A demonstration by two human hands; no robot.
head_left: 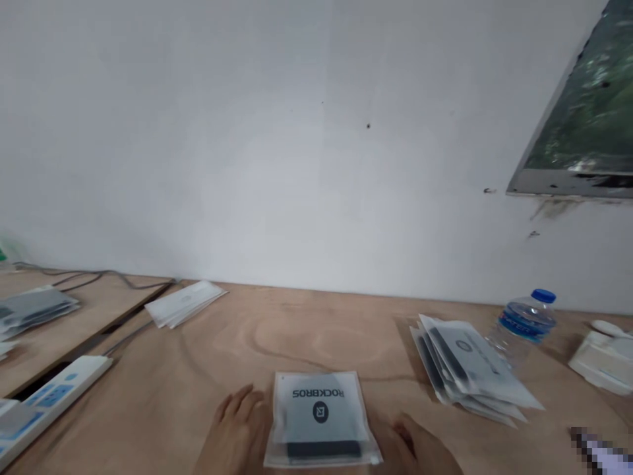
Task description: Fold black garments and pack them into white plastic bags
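Pouch of frosted clear plastic point(325, 419) between two bare hands

The rectangular pouch lies flat on the table, with a grey panel, a dark strip along its near edge and ROCKBROS lettering upside down to the wearer. Beside its left edge rests the left hand point(236, 422), back upward, wrist toward the wearer. Its fingers point forward, loosely bent and slightly parted, not closed around anything; whether its thumb side touches the pouch cannot be told. Beyond the opposite edge, the right hand point(418, 445) lies low, turned inward, its knuckles bent. Blur hides its fingertips, so how far they are open, or whether they grip anything, cannot be told.

Forward and right of the right fingers, a fanned stack of similar frosted grey-and-white pouches point(477, 363) lies just beside a clear plastic water bottle with a blue cap and label point(527, 320). Farther right sits a white plastic container point(603, 359).

Forward and left of the left fingers lie flat white packets point(185, 303); nearer the wearer on that side is a long white power strip with blue markings point(54, 402). Brown wooden table point(316, 330) spreads beneath both hands, up to a plain white wall point(247, 145).
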